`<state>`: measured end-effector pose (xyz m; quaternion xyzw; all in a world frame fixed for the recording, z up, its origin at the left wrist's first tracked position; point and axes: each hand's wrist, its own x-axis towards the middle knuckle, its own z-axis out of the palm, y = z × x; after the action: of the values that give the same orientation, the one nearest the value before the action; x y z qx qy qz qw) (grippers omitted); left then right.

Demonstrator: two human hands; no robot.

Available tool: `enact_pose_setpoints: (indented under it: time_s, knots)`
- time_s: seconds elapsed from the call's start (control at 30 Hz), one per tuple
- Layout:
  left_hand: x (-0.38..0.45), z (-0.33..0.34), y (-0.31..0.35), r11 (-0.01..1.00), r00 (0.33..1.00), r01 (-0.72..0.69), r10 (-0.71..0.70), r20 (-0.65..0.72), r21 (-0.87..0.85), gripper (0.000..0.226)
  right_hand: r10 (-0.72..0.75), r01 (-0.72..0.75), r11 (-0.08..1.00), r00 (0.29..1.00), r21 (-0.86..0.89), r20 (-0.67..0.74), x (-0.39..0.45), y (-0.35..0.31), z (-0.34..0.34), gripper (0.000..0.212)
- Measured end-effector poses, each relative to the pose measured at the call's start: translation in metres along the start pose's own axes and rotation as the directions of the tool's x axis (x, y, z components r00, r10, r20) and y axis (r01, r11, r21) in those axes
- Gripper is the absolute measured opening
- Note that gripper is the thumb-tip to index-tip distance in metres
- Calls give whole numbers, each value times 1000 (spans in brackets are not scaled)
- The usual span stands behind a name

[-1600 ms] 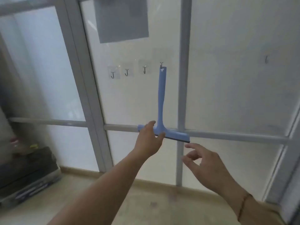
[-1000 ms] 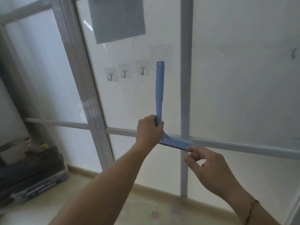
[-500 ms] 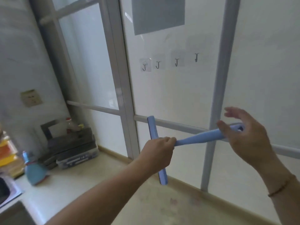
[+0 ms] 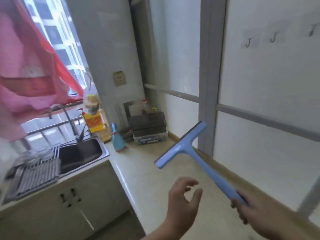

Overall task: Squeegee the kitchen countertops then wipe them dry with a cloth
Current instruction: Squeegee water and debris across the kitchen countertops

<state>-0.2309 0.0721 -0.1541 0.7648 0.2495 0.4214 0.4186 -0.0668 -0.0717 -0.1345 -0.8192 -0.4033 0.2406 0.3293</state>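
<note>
Head: right hand [image 4: 249, 209] grips squeegee [image 4: 194, 153].

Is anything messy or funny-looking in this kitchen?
Nothing looks spilled or broken. The oddest thing is the big pink cloth hanging in front of the window, above the sink. The right hand holds the blue squeegee above the countertop.

Sink [image 4: 103, 154] left of countertop [image 4: 147, 172]; spray bottle [image 4: 117, 141] between them.

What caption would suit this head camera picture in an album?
Right hand grips a blue squeegee above the beige countertop, left hand open beside it.
</note>
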Motion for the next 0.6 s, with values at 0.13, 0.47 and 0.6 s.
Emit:
enact_pose_setpoints:
  time_s: [0.13, 0.47, 0.6]
  knots:
    - [-25, -90, -39, 568, 724, 603, -685, 84, -560, 16, -159, 111, 973, 958, 201, 240, 16, -75, 118, 14]
    - [-134, -400, -90, 641, 478, 331, -746, -463, -692, 11, -441, 241, 898, 511, 369, 738, -23, -304, 394, 20]
    - [-219, -490, -105, 649, 227, 309, -760, -609, -695, 18, -409, 187, 911, 278, 368, 869, -77, -374, 494, 51]
